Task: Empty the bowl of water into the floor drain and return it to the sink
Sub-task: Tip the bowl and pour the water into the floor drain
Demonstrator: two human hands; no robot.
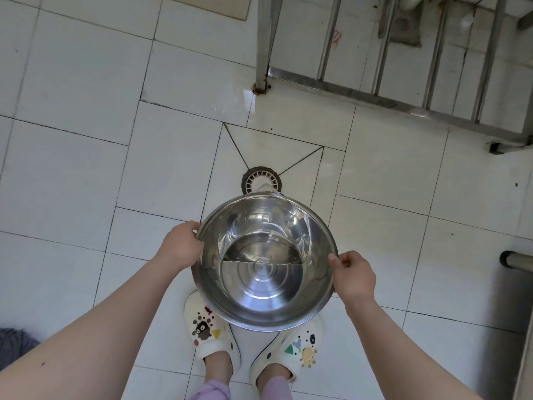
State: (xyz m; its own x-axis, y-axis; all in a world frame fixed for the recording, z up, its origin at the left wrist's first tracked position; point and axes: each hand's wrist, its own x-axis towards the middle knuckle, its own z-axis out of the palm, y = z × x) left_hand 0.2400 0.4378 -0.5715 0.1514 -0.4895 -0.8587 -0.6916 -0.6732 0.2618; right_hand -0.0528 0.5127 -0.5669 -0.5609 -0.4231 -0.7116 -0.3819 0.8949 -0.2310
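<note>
A large stainless steel bowl (264,287) is held over the white tiled floor, tipped away from me. Water pools in its far half and runs over the far rim in a thin stream. The round floor drain (261,178) with a white slotted grate lies just beyond that rim, partly hidden by the bowl. My left hand (181,245) grips the bowl's left rim. My right hand (353,277) grips the right rim, thumb on the edge. The sink is not in view.
A stainless steel rack (403,90) with a slatted lower shelf stands at the upper right, its leg (264,44) near a wet patch. My feet in white clogs (213,327) stand under the bowl. A metal edge (519,259) shows at right, a grey mop (14,342) at lower left.
</note>
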